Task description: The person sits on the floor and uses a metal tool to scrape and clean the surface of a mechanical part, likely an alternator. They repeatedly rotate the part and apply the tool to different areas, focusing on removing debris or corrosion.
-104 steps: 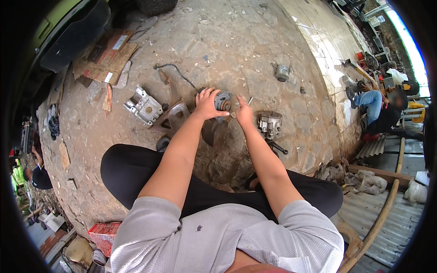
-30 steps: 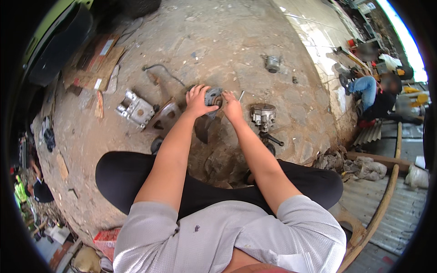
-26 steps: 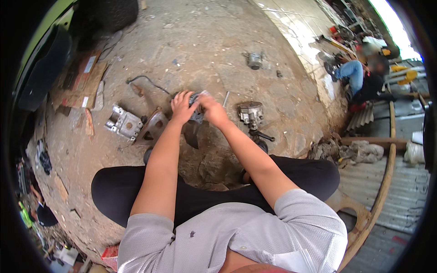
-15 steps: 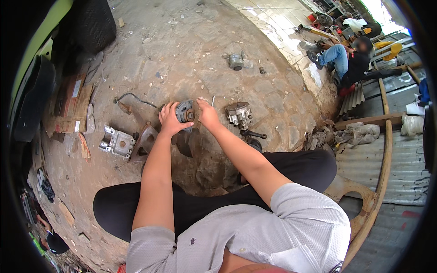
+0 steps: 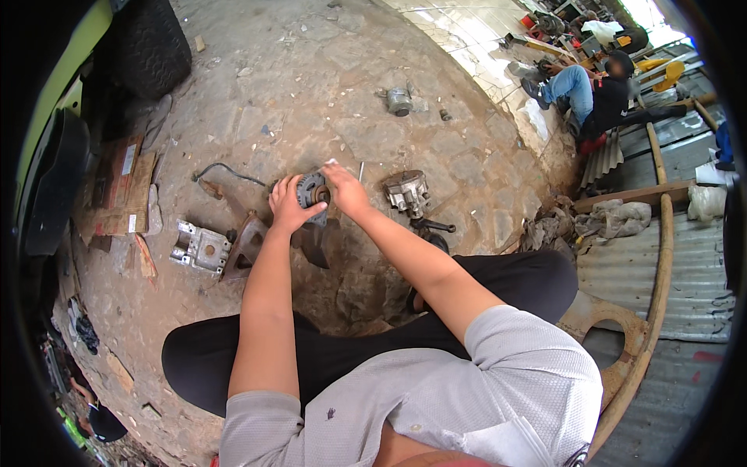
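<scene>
A round metal alternator point(image 5: 312, 189) with a finned housing and a brownish pulley is low in front of me, above the ground. My left hand point(image 5: 289, 208) is closed round its left side, with the thumb reaching across the near edge. My right hand point(image 5: 348, 192) lies along its right side, close to the pulley, with fingers stretched out toward the far edge. Contact on that side is hard to make out. Just beyond the right hand shows a thin light rod point(image 5: 361, 170). Below the alternator is a dark curved piece point(image 5: 315, 247), partly hidden.
A silvery metal housing point(image 5: 200, 247) and rusty bracket point(image 5: 247, 243) lie left. Right are a metal pump-like part point(image 5: 407, 191) and a dark lever point(image 5: 436, 226). Farther off sits a small cylindrical motor point(image 5: 399, 102). Another person point(image 5: 603, 97) sits far right; a tyre point(image 5: 152, 47) stands far left.
My right hand has shifted slightly left, closer to the alternator's pulley and far edge. My left hand keeps its hold. The whole view has moved a little.
</scene>
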The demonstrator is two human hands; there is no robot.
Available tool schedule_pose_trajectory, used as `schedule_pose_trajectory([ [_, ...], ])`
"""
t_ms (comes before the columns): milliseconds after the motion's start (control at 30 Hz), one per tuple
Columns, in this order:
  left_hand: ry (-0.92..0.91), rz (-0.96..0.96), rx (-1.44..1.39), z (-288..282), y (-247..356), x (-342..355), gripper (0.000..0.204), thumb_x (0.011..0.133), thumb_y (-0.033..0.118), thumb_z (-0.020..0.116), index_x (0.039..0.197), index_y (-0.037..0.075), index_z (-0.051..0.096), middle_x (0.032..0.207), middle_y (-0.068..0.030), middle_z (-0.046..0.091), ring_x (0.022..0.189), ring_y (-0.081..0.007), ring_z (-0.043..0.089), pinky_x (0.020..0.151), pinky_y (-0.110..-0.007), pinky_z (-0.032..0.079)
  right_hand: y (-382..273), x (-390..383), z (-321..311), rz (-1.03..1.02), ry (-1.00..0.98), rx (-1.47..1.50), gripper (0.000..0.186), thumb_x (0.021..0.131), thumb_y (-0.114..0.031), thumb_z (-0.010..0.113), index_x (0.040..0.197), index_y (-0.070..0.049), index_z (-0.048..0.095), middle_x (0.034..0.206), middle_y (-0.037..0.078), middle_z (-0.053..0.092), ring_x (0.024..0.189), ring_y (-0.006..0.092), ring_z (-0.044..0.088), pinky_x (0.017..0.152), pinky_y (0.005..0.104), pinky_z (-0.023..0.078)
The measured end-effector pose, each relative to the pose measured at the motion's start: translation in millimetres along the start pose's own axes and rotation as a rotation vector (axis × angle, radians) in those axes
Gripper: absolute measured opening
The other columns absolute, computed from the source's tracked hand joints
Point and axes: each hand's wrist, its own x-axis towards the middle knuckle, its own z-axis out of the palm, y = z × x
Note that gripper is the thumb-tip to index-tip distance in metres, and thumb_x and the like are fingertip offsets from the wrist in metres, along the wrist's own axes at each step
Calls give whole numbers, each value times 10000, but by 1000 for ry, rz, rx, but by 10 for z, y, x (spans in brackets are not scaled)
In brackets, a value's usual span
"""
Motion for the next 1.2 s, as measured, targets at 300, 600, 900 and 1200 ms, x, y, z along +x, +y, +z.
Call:
schedule_pose_trajectory([
  [300,-22,-34,53,-163,143,-53,1170,550,518,990,1532,226,427,1605,-84,354,1536,-355,224,1251,-556,173,-83,-149,-113,-211,-332,75,555,806,80,555,1329,-51,686,1388,184,645,1306,321,610,1103,422,497],
  [600,11,-15,53,-104,116,-53,1113,574,475,983,1513,214,446,1584,-100,380,1521,-369,255,1246,-553,199,128,-120,-35,57,-323,124,569,798,81,536,1336,-51,663,1442,181,610,1381,337,545,1161,428,453],
  [900,17,-37,49,-16,113,-41,949,742,560,883,1514,204,461,1591,-109,379,1531,-369,233,1242,-570,176,163,-92,-100,36,-203,-47,568,805,78,519,1344,-38,654,1449,181,607,1373,353,550,1153,438,455],
  [1200,13,-32,16,-55,94,-27,1050,673,652,886,1517,194,458,1601,-108,360,1533,-364,222,1241,-568,168,96,-134,-3,-97,-152,179,543,818,75,523,1325,-40,681,1361,206,655,1255,348,635,1086,424,508],
])
